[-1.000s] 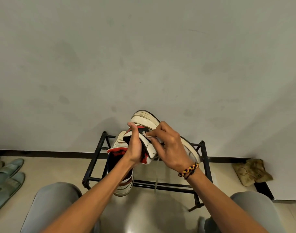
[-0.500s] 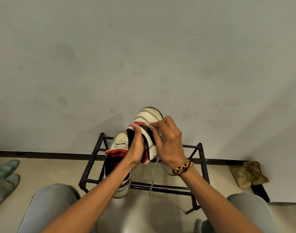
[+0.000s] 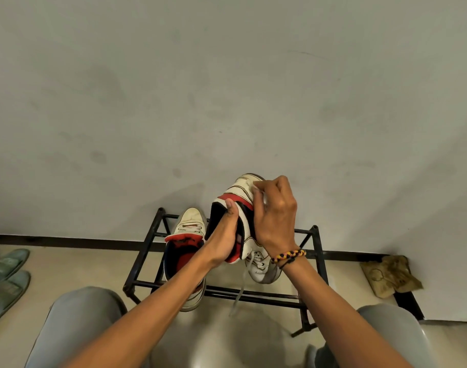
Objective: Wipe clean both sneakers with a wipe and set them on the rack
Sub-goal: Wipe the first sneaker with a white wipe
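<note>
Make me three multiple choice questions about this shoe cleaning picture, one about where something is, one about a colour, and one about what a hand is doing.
1. Where is the sneaker that nobody is holding?
A. On the black rack
B. On the floor by the slippers
C. On the person's lap

2. What colour is the rack?
A. White
B. Black
C. Red

3. What is the left hand doing?
A. Hanging idle
B. Resting flat on a knee
C. Gripping the collar of the lifted sneaker

Answers:
1 A: the second sneaker sits on the rack, left of the hands.
2 B: its metal bars are black.
3 C: the left hand holds the lifted sneaker by its opening while the right hand presses a wipe to its side.
</note>
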